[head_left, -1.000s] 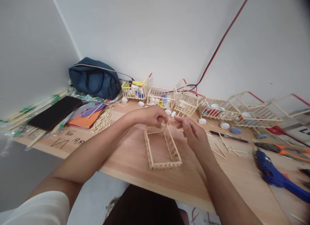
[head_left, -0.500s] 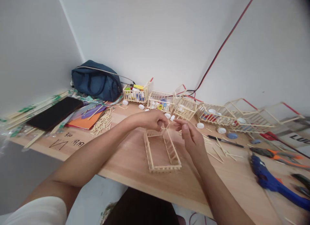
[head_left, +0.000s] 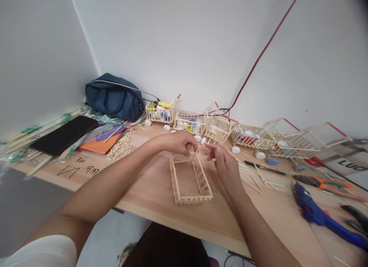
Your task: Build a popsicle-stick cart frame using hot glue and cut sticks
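Note:
A small open frame of thin wooden sticks (head_left: pixel 189 178) lies on the wooden table (head_left: pixel 155 190) in front of me. My left hand (head_left: pixel 179 143) is closed in a pinch at the frame's far corner, fingers on the top of the stick wall. My right hand (head_left: pixel 224 165) hovers just right of that corner, thumb and fingers pinched together; whether a stick is between them is too small to tell.
Several finished stick baskets (head_left: pixel 191 121) with bottle caps stand along the wall. A blue bag (head_left: pixel 115 96), coloured paper (head_left: pixel 100 142) and a stick pile (head_left: pixel 120 146) lie left. Loose sticks (head_left: pixel 258 180), a blue glue gun (head_left: pixel 316 213) and pliers (head_left: pixel 324 180) lie right.
Both hands stayed at the frame's far corner; the right hand edged closer to it. The view shifted slightly, so the whole scene slid a little left and down.

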`<state>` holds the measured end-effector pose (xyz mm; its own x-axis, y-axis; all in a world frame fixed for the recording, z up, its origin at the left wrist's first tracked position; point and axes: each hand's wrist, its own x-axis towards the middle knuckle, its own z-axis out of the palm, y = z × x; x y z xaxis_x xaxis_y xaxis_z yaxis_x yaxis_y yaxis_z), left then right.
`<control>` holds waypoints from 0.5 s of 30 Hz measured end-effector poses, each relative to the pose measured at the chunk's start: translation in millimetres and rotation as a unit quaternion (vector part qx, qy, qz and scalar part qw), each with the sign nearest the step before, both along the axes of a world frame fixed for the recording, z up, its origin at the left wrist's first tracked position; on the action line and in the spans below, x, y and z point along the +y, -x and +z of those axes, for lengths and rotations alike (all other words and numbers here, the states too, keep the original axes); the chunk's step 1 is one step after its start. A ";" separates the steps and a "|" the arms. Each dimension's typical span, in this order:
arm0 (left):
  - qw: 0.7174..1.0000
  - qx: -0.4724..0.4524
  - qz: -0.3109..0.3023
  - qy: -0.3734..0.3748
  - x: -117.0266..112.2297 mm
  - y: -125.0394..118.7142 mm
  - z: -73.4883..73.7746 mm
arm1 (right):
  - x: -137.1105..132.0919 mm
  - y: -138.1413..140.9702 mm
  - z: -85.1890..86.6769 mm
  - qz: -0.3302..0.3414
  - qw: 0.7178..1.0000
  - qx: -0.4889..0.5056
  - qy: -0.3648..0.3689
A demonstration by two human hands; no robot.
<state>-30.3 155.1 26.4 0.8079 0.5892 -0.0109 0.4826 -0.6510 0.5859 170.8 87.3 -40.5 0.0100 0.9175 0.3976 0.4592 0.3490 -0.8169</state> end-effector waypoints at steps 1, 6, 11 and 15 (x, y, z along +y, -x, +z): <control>1.000 0.000 -0.003 -0.002 0.3 0.1 -0.3 | -0.1 0.0 0.1 0.001 1.000 0.001 0.001; 1.000 -0.010 -0.013 -0.003 2.2 0.4 -3.0 | 2.1 1.4 -2.7 0.007 1.000 0.005 0.006; 1.000 -0.018 -0.023 -0.008 3.4 1.4 -6.1 | 5.0 1.8 -9.1 0.004 1.000 -0.016 0.015; 0.999 -0.023 -0.022 -0.015 2.7 2.3 -7.9 | 6.2 1.1 -13.0 -0.006 0.999 -0.043 0.017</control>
